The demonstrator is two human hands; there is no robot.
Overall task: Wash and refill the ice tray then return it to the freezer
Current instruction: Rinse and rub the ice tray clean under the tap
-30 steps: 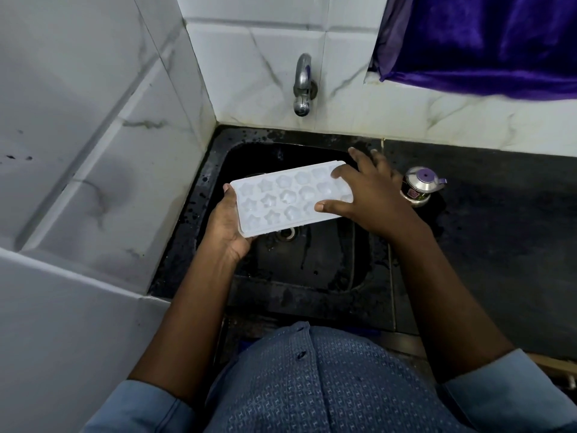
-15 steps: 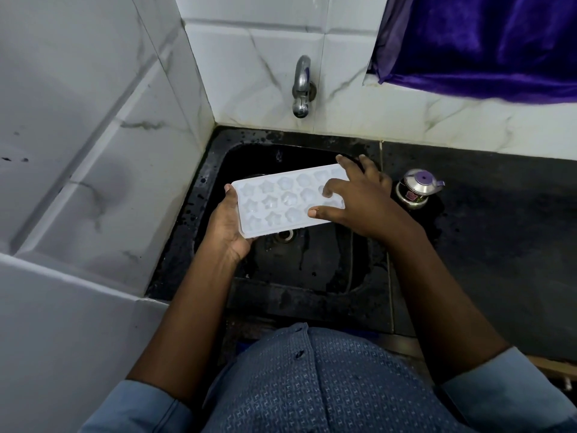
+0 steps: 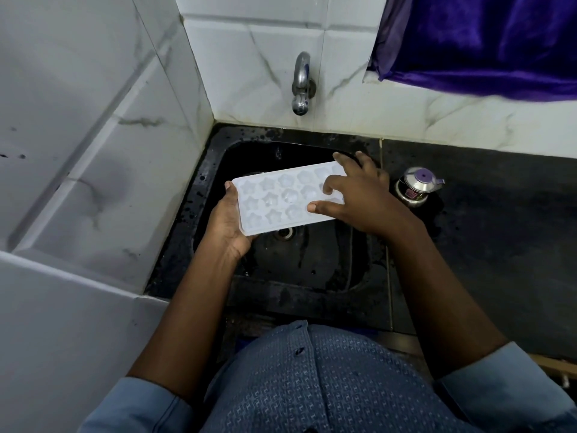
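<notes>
A: Where is the ice tray point(image 3: 281, 198) sitting?

B: It is hanging over the black sink point(image 3: 312, 270), above the drain, with its star-shaped cups facing up. Its long side is running left to right, and the right end is tilting slightly toward the far wall.

A: What is the left hand point(image 3: 228, 223) doing?

B: It is cupping the tray's left end from underneath, with the thumb lying along the left edge.

A: And the right hand point(image 3: 359, 201)?

B: It is arching over the right end and gripping it. The thumb is pressing at the near edge, the index finger is bending onto the cups, and the other fingers are reaching past the far edge.

A: Is water running?

B: I cannot tell. The metal tap point(image 3: 301, 85) is sticking out of the tiled wall, beyond the tray.

A: Anything nearby?

B: A small steel pot point(image 3: 416, 189) is standing on the dark counter point(image 3: 499, 245), just right of the right hand. A purple cloth point(image 3: 484, 42) is hanging at far right.
</notes>
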